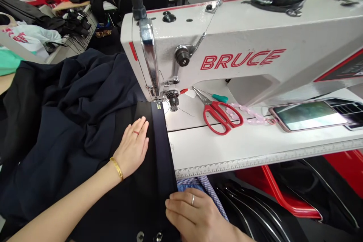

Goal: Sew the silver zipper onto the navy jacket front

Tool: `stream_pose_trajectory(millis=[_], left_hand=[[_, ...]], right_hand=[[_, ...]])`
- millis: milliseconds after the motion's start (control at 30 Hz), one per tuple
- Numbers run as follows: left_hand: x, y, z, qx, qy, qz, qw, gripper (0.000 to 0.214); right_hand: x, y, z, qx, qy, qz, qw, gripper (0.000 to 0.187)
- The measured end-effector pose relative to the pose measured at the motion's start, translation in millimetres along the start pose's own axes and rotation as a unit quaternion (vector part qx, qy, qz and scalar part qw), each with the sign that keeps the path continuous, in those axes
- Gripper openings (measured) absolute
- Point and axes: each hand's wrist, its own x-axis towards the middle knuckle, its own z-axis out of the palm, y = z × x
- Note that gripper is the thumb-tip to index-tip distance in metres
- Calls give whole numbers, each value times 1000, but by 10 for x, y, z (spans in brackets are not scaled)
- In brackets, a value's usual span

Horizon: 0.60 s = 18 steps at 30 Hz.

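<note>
A dark navy garment (102, 109) spreads over the left of the table, with a straight folded band (162, 147) along its right edge. The band's far end lies beside the needle area of the sewing machine (241, 41), where a small yellow-and-white mark shows. My left hand (133, 145) rests flat on the cloth just left of the band, fingers stretched out. At the near end of the band, my right hand (195, 211) is closed on the cloth's edge; its thumb is hidden. Two shiny round metal pieces (149, 236) show on the cloth at the bottom.
Red-handled scissors (222, 117) lie right of the needle, near a teal-handled tool (219, 98). A phone (309, 115) with a pink strap is farther right. A ruler strip (269, 155) lines the table's front edge. Below it stands a red plastic container (279, 193) with dark pieces.
</note>
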Motion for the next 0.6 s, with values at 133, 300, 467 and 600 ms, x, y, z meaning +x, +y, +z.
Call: stream_pose_trajectory(millis=[133, 300, 467, 600], left_hand=[[27, -124, 64, 3, -6, -16, 1000, 41], [52, -116, 21, 19, -8, -8, 1000, 41], [49, -115, 27, 36, -6, 3, 999, 42], [65, -99, 7, 55, -9, 2, 998, 44]], right_hand=[[-7, 12, 2, 7, -5, 4, 1000, 26], [-13, 18, 23, 21, -13, 14, 1000, 27], [-6, 28, -22, 28, -9, 6, 1000, 29], [-39, 40, 21, 27, -14, 18, 999, 29]])
